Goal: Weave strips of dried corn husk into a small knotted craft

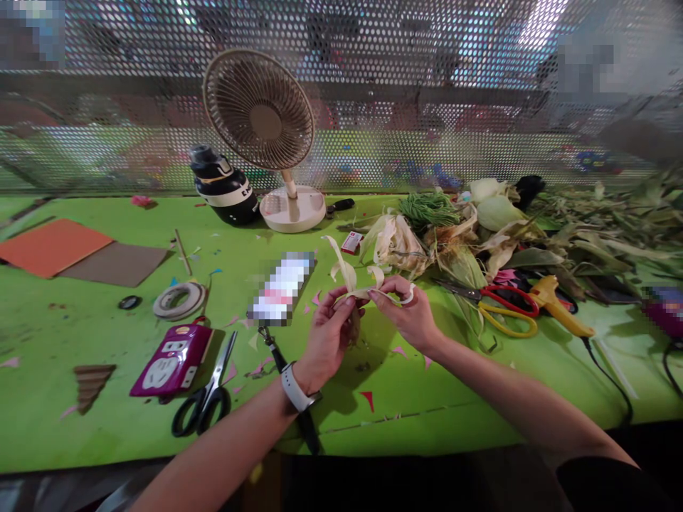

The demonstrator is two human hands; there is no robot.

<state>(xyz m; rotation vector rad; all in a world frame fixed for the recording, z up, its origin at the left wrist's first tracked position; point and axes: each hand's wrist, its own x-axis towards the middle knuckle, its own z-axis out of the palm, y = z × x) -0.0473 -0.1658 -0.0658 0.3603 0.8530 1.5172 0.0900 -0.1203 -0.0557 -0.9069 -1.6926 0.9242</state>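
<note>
A small bundle of pale dried corn husk strips (349, 276) is held up over the green table (373, 398). My left hand (328, 334), with a white band on its wrist, is closed around the bundle's lower end. My right hand (408, 309) pinches a husk strip at the bundle's right side, and a white loop sits on one of its fingers. The strips fan upward and to the left above both hands.
A heap of husks and green stalks (453, 235) lies at the right, with red and yellow scissors (506, 309) and a yellow glue gun (560, 302). A desk fan (267, 128), a tape roll (178, 300), black scissors (205, 398) and a purple power strip (171, 359) stand on the left.
</note>
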